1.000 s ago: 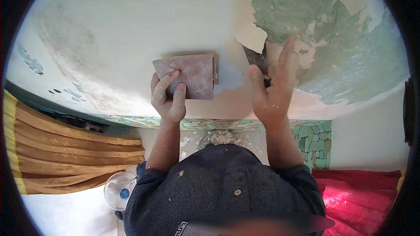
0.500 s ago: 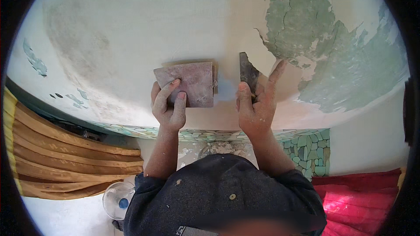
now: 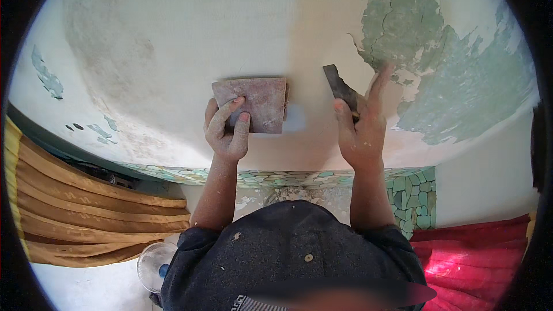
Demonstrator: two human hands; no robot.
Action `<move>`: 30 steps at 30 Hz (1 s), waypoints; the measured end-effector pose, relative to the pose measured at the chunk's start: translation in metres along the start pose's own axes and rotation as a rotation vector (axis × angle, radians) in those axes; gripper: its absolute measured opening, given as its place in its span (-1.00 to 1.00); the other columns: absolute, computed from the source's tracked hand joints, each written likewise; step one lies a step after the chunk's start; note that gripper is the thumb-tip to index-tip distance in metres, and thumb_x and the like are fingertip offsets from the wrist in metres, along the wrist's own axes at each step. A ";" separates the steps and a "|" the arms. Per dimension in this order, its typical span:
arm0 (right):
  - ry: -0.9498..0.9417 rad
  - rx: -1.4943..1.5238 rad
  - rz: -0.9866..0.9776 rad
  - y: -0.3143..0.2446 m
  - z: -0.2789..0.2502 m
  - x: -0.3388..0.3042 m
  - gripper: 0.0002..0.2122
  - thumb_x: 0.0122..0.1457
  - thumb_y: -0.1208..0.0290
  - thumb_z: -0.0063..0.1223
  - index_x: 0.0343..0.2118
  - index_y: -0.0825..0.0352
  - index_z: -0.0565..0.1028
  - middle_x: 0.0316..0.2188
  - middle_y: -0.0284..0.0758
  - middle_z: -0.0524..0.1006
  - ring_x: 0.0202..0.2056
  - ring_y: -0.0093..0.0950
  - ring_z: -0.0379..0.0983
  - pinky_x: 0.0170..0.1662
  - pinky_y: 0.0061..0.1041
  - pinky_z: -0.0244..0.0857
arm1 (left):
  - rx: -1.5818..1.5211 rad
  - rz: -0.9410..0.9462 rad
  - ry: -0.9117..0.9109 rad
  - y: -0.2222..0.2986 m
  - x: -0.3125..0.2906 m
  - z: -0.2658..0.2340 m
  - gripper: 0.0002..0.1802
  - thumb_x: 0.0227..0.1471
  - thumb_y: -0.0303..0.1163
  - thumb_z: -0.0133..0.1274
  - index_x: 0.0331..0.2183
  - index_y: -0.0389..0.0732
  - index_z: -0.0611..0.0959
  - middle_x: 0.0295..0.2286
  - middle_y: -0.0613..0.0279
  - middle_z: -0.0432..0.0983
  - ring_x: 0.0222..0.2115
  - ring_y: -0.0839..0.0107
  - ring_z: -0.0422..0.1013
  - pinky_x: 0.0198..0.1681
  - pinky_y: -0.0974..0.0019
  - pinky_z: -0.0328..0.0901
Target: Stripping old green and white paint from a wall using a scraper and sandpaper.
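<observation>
While the sanding block [image 3: 252, 103] is pressed flat against the pale ceiling [image 3: 173, 40], it is gripped by the left hand [image 3: 226, 129], fingers spread over its lower edge. Just right of the block, the dark scraper blade [image 3: 340, 87] is clamped in the right hand [image 3: 362, 129], its tip laid on the surface. The hands are kept apart, both closed on their tools. Step judged: smoothing of the stripped patch, with scraping paused. Further right of the block, cracked green paint [image 3: 426, 52] is left with lifted edges. The next move is judged to call for the blade being set at a shallow angle under the nearest flaking edge, with even block pressure maintained.
</observation>
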State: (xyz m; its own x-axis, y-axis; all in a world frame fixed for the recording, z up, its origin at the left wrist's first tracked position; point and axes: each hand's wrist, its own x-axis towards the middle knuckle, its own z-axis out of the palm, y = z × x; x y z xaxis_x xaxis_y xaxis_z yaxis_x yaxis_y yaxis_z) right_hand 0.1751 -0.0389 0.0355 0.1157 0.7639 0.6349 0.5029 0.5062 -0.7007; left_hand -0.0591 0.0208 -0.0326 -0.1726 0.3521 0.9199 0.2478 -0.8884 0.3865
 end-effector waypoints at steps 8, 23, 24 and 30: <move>0.011 -0.095 -0.086 -0.003 0.001 0.004 -0.17 0.17 0.51 0.00 0.32 0.46 -0.35 0.27 0.20 0.01 0.02 -0.02 0.43 -0.16 -0.33 0.43 | 0.000 -0.008 0.016 -0.009 -0.004 -0.002 -0.71 -0.13 -0.56 0.15 -0.24 -0.33 0.65 -0.28 -0.02 0.50 -0.32 0.23 0.43 -0.25 0.29 0.30; -0.005 -0.058 -0.061 -0.021 0.035 0.016 -0.79 0.18 0.41 0.09 -0.22 0.46 0.47 -0.50 -0.05 0.53 -0.43 -0.05 0.51 -0.42 -0.26 0.35 | -0.049 -0.034 0.012 -0.008 -0.005 -0.006 -0.69 -0.16 -0.56 0.14 -0.24 -0.35 0.65 -0.24 -0.08 0.50 -0.23 0.16 0.44 -0.14 0.23 0.32; -0.003 -0.058 -0.060 -0.022 0.039 0.014 -0.79 0.18 0.41 0.09 -0.22 0.46 0.47 -0.50 -0.05 0.53 -0.43 -0.05 0.51 -0.42 -0.26 0.35 | -0.050 -0.033 0.010 -0.008 -0.006 -0.007 -0.69 -0.16 -0.56 0.14 -0.24 -0.35 0.65 -0.24 -0.08 0.50 -0.23 0.16 0.44 -0.14 0.23 0.32; 0.138 0.330 -0.029 0.001 0.062 0.009 -0.80 0.21 0.39 0.06 -0.27 0.46 0.44 -0.50 -0.06 0.54 -0.44 -0.09 0.52 -0.37 -0.28 0.36 | -0.047 -0.024 0.011 -0.014 -0.009 -0.006 -0.69 -0.14 -0.53 0.15 -0.24 -0.34 0.65 -0.27 -0.07 0.51 -0.26 0.17 0.45 -0.17 0.24 0.32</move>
State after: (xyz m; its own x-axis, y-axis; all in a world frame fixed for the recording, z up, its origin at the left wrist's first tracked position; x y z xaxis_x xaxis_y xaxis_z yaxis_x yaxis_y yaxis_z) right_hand 0.1232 -0.0067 0.0202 0.2311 0.6977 0.6781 0.2065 0.6459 -0.7349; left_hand -0.0671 0.0284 -0.0470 -0.1886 0.3700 0.9097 0.1980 -0.8930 0.4042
